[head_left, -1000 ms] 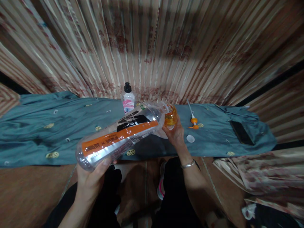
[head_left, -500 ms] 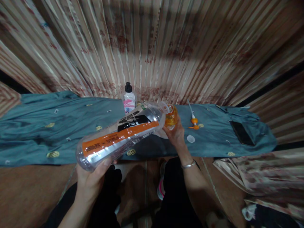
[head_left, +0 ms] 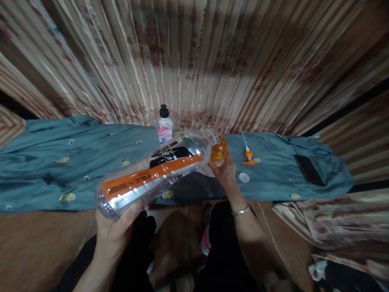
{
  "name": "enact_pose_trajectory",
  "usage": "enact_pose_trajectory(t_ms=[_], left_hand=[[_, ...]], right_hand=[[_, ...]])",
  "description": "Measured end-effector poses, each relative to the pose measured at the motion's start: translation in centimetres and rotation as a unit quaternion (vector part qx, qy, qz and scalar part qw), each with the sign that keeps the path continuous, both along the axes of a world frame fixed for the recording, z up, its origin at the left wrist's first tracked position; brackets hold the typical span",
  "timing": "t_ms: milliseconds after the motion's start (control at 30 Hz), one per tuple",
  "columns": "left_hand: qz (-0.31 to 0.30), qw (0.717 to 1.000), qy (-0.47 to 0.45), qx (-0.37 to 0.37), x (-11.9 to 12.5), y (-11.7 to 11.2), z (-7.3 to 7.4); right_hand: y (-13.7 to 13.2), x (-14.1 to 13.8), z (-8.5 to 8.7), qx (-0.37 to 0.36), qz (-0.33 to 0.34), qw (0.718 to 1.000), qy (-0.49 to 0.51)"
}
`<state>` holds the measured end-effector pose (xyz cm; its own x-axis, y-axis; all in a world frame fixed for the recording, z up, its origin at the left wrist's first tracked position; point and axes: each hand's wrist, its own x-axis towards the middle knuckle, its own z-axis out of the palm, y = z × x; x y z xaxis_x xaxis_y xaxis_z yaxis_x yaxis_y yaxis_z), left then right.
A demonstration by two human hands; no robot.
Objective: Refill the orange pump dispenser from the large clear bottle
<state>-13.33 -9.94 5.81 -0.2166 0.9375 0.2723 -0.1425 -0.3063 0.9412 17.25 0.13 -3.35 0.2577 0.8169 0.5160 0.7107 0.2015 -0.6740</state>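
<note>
My left hand is wrapped round the lower end of a large clear plastic bottle with an orange, black and silver label. The bottle lies tilted across the view, its neck toward the right. At that neck, my right hand grips a small transparent container with orange liquid. Their mouths are close together; whether they touch, I cannot tell. Behind the large bottle stands a clear bottle with a black cap and pink label. An orange pump head with a tube and a white round cap lie right of my right hand.
A teal cloth with yellow pineapple prints covers the long narrow surface. Toward its right end lies a black phone. Striped, flowered curtains hang behind, and my legs are below the front edge.
The bottom end of the large bottle and my left hand have shifted slightly to the left. My right hand and the orange container have stayed nearly still.
</note>
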Motion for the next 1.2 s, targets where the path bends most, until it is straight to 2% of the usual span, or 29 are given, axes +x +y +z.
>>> enact_pose_trajectory(t_ms=[200,800,1200], left_hand=[[0.001,1.000,-0.003,-0.003,0.33,-0.09,0.61],[0.013,1.000,-0.010,-0.001,-0.04,-0.09,-0.14],[0.004,1.000,0.006,0.011,0.06,-0.09,0.27]], right_hand=[[-0.10,-0.12,0.06,-0.003,-0.003,1.000,-0.001],[-0.07,-0.21,-0.30,0.014,-0.005,1.000,-0.002],[-0.03,-0.19,-0.51,0.012,-0.013,1.000,-0.022]])
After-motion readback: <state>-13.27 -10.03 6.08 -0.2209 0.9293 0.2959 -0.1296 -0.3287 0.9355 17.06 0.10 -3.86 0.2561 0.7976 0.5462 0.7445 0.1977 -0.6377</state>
